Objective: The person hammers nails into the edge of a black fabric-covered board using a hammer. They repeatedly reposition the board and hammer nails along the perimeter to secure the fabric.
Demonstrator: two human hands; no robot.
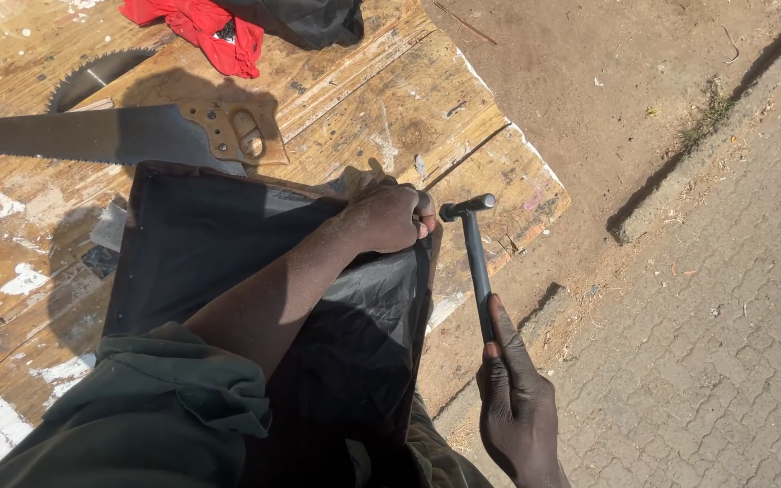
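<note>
Right hand [515, 398] clenched round hammer [474, 253], head raised beside left hand [390, 217]; left pinching black fabric [228, 262] taut at frame corner on worn wooden bench [390, 108], handsaw [110, 134] behind; mid-tacking, probably; next blow needing aim clear of fingers

Left hand [389, 217] was fisted, knuckles up, forearm reaching forward from a green sleeve. Right hand [515, 398] sat lower right, fingers closed, index finger extended forward, wrist at frame bottom.
</note>
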